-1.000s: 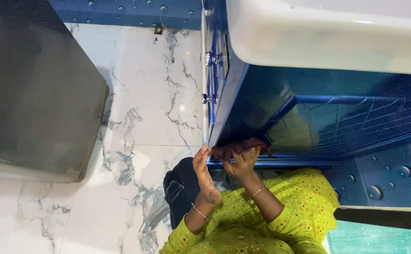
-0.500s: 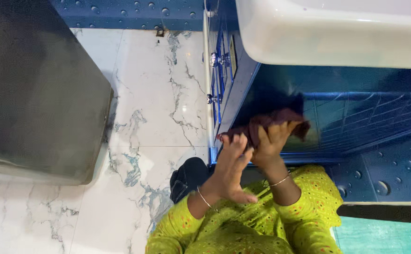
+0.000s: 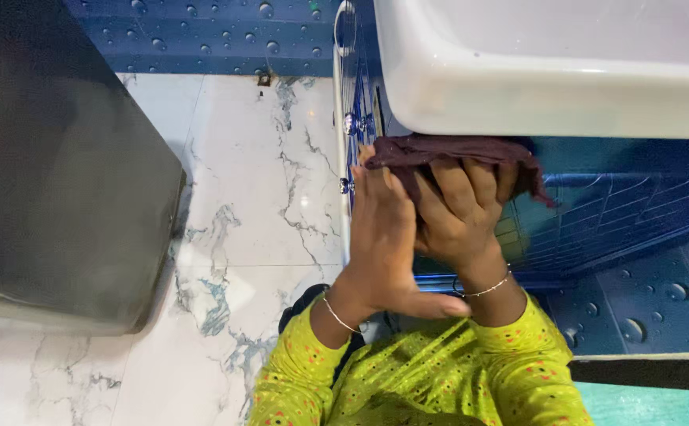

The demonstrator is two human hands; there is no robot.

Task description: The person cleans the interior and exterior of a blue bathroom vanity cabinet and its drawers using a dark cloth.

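A dark maroon cloth [image 3: 439, 154] is bunched just under the rim of a white basin [image 3: 549, 79]. My right hand [image 3: 459, 217] grips it from below, fingers curled into the folds. My left hand [image 3: 384, 237] lies alongside with its fingers straight up. Its fingertips are tucked under the cloth's left end and its thumb sticks out sideways. Both wrists carry thin bangles, and the sleeves [image 3: 431, 371] are yellow-green. The cloth's right end hangs loose in front of a blue wire rack [image 3: 597, 229].
A large grey box-shaped appliance [image 3: 61, 173] fills the left side. White marble floor [image 3: 242, 197] runs between it and a white-framed blue door [image 3: 343, 134] with knobs. Blue droplet-pattern tiles [image 3: 202, 39] line the far wall, with a small floor drain [image 3: 264, 79] at their foot.
Both hands have lifted the cloth from low by the rack up to just under the basin rim. The view has tilted slightly with them.
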